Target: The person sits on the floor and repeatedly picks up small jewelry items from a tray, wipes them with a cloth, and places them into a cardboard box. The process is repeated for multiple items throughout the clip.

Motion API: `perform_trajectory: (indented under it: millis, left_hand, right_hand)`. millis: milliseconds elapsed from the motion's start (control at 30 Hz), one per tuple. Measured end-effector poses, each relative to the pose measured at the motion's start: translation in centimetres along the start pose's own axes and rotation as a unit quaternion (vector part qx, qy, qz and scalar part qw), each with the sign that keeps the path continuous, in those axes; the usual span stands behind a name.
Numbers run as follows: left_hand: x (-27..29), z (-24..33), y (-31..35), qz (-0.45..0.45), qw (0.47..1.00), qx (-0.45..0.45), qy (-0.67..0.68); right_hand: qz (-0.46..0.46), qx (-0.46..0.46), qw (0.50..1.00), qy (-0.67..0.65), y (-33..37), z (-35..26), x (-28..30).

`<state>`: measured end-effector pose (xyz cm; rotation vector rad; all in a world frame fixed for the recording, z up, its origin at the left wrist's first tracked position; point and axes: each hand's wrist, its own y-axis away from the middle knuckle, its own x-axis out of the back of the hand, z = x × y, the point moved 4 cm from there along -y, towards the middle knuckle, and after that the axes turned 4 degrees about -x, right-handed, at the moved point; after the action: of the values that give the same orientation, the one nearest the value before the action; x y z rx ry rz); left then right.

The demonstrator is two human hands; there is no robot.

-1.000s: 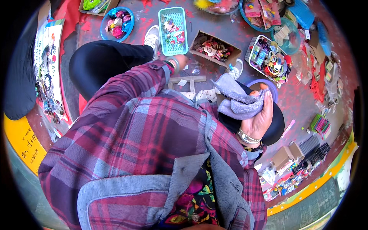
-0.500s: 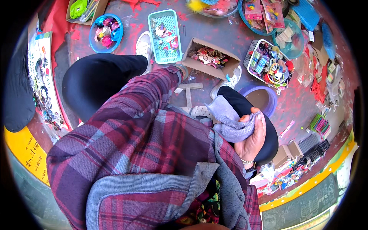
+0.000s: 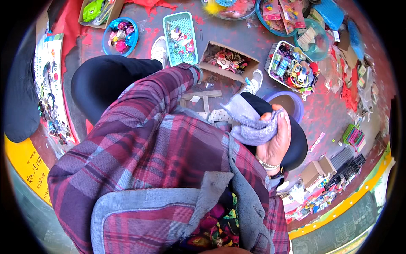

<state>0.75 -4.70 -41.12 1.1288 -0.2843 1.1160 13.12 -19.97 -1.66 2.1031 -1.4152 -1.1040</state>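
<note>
A lavender cloth (image 3: 253, 127) hangs folded in my right hand (image 3: 275, 139), whose fingers are closed round it above my right knee. My left arm reaches forward to the near left side of a cardboard box (image 3: 230, 75). Just past its plaid cuff a little of my left hand (image 3: 204, 75) shows; the box wall and sleeve hide its fingers. Inside the box lie many small pink, red and white hair clips (image 3: 229, 62).
A mint plastic basket (image 3: 181, 40) of small accessories stands left of the box, and a white basket (image 3: 292, 70) of hair ties stands right. Near my right knee sits a purple basin (image 3: 296, 100). Blue bowls (image 3: 120, 37) and loose packets lie further out.
The view has shifted slightly. My right hand still grips the cloth, its fold lying a little differently. My left hand stays by the box's near left side.
</note>
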Motion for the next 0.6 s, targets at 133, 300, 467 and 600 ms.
perform_trajectory:
  millis: [133,300,467,600]
  left_hand:
    - [4.2,0.8,3.0,-0.165,0.971,-0.099,-0.14]
    - [17.3,5.0,10.2,-0.178,0.98,-0.02,-0.082]
    - [25.5,7.1,17.6,0.115,0.981,-0.05,0.149]
    - [29.1,10.9,24.9,0.204,0.879,0.013,0.43]
  right_hand:
    - [-0.098,-0.004,0.995,-0.015,0.9,-0.1,0.5]
    - [-0.166,0.017,0.986,0.014,2.4,-0.4,0.6]
    - [-0.203,0.07,0.977,-0.007,5.6,-2.3,1.1]
    - [-0.295,0.226,0.928,-0.013,11.9,-8.2,0.3]
